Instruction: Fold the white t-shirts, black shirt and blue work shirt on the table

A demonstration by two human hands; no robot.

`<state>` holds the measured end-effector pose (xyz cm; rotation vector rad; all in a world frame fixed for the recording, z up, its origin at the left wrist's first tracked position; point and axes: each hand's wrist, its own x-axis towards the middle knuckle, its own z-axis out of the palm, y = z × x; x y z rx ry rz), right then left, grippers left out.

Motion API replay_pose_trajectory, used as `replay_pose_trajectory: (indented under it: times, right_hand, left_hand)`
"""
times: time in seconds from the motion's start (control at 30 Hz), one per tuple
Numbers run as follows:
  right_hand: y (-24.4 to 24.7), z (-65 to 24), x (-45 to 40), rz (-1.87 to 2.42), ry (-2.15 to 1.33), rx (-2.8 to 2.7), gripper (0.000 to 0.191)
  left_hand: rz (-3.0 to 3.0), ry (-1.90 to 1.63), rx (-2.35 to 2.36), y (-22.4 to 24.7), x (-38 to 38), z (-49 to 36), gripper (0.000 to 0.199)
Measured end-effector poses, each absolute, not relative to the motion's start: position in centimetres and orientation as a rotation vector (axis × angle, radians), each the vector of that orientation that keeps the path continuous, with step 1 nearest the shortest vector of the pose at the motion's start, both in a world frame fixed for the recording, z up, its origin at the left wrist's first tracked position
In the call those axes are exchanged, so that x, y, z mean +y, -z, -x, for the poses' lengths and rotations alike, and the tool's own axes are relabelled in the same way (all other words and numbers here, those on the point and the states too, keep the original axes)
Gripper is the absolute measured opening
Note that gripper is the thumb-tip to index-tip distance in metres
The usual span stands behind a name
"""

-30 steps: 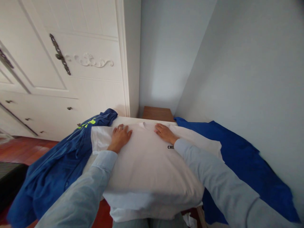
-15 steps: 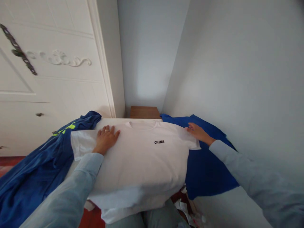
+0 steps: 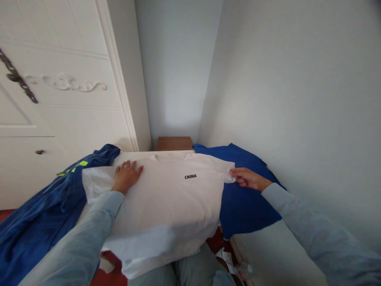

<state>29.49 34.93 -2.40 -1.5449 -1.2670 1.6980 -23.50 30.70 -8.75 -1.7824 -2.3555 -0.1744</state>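
Note:
A white T-shirt point(image 3: 166, 198) with "CHINA" printed on the chest lies spread out, collar at the far side, its hem hanging over the near edge. My left hand point(image 3: 126, 176) rests flat with fingers spread near the shoulder of the left sleeve. At the end of the right sleeve, my right hand point(image 3: 248, 178) pinches the cuff between thumb and fingers. Beneath that sleeve lies a plain blue garment point(image 3: 250, 210). A darker blue garment with yellow-green marks point(image 3: 59, 206) is draped on the left, partly under the left sleeve.
A white cabinet point(image 3: 68, 119) with dark handles stands at the left. Behind the white surface point(image 3: 131, 156) is a brown wooden block point(image 3: 175, 143). A grey-blue wall point(image 3: 282, 87) closes off the right side. White crumpled pieces point(image 3: 226, 258) lie on the red floor below.
My right hand has come down from above the right sleeve and taken hold of its cuff. The left hand stays flat on the shirt. The view has shifted slightly right.

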Motion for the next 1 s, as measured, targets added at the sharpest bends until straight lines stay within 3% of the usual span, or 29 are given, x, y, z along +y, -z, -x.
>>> replay_pose_trajectory:
  times: [0.37,0.53,0.8,1.0]
  right_hand:
    - [3.1,-28.6,34.5,1.674,-1.977,-1.018,0.048]
    - [2.7,-30.2,34.0,1.423,-1.807,-1.058,0.051]
    - [3.1,-34.0,32.9,1.593,-1.587,-1.1,0.053]
    - [2.4,-32.2,33.4,1.675,-1.414,-1.042,0.031]
  left_hand:
    - [1.769,0.204,-2.391,8.7,30.7,23.4,0.064]
    - [1.789,0.242,-2.386,8.6,30.7,23.6,0.063]
    - [1.799,0.257,-2.373,8.6,30.7,23.6,0.061]
    - [1.777,0.228,-2.385,8.6,30.6,23.5,0.062]
